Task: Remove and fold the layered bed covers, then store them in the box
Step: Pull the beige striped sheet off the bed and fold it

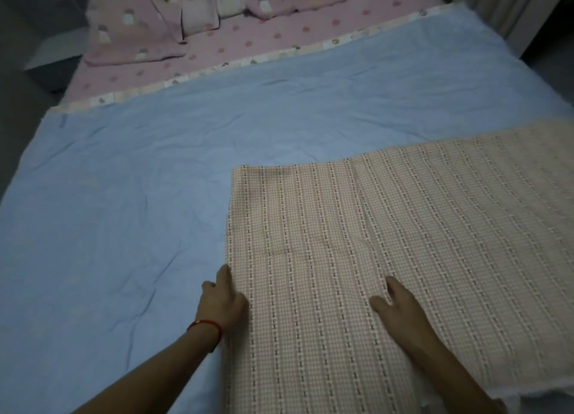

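A pink checked cover [388, 233] lies folded over on the right half of the bed, its left edge straight. Under it a light blue cover [139, 171] is spread across the whole bed. My left hand [222, 302], with a red string on the wrist, rests at the checked cover's left edge, fingers curled at the fold. Flat on top of the checked cover lies my right hand [400, 305], fingers apart. No box is in view.
A pink dotted sheet [248, 41] shows beyond the blue cover's patterned border. Pink pillows [130, 28] and folded bedding are piled at the head of the bed. A pale curtain [509, 7] hangs at the far right. Dark floor lies to the left.
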Demonstrator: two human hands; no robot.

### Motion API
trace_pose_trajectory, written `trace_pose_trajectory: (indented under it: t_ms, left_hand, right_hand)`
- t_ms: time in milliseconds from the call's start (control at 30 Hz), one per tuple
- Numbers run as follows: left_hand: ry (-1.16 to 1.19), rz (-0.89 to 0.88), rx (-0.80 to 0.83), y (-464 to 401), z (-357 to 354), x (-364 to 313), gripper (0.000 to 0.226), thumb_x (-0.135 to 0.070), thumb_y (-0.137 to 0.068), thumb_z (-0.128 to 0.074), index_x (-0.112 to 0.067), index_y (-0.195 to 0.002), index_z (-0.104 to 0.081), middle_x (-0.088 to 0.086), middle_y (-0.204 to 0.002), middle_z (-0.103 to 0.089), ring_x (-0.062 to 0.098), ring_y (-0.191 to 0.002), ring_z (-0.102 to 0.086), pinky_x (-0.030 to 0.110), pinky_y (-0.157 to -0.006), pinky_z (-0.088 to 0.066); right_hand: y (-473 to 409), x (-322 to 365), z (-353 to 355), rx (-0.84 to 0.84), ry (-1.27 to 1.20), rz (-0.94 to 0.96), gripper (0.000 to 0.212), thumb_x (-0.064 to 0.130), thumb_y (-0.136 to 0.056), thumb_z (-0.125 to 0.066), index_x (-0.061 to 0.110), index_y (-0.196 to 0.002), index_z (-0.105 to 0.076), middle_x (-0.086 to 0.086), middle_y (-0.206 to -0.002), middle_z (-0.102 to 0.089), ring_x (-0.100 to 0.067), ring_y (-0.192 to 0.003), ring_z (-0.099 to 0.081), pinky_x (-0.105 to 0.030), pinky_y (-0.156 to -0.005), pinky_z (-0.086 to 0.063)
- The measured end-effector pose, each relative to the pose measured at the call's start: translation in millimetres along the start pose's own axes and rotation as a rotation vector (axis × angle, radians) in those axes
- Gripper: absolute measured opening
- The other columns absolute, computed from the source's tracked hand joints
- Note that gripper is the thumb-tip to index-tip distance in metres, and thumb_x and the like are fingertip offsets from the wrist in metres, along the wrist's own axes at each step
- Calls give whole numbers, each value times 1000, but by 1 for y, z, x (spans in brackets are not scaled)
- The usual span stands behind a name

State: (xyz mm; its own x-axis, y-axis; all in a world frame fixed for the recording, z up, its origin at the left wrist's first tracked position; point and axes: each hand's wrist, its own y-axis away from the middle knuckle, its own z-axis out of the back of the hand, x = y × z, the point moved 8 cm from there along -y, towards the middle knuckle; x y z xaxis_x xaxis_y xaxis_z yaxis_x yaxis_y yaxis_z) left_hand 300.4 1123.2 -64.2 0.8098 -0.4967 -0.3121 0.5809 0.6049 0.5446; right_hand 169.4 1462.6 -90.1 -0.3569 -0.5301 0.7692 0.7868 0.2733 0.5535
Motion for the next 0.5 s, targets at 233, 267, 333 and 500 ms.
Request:
trace_pose_trajectory:
  t_ms: [233,267,333,500]
  left_hand:
    - [-381,-419,-193,-106,47,-113,61,-31,-103,-43,-21,-158,-20,9,-165,-13,30,-148,-19,58,-113,-33]
    - [-420,-461,-211,-128,53,-135,60,-30,-104,-40,-22,-159,-16,6,-167,-7,27,-152,-12,58,-116,-26]
    - [-473,-501,-212,-164,63,-173,65,-29,-104,-42,-24,-161,-10,4,-168,-3,24,-154,-4,58,-121,-14]
    - [-541,-366,-46,-226,69,-207,59,-40,-98,-51,-25,-152,-34,8,-152,-43,30,-139,-42,54,-117,-21]
  right_hand:
    - [-84,46,4,-34,-37,-11,49,46,-93,-66,12,-129,-64,-1,-119,-71,-21,-111,-67,-36,-101,-50]
    - [-101,55,2,-40,-72,-2,56,48,-94,-64,10,-135,-60,-5,-125,-68,-23,-114,-64,-37,-104,-48]
    - [-128,60,-5,-34,-176,-15,59,46,-96,-63,6,-138,-55,-4,-125,-64,-23,-111,-62,-35,-104,-46]
    - [-157,51,-9,-94,-236,2,56,37,-98,-64,-1,-138,-55,-3,-107,-61,-13,-92,-54,-25,-91,-38]
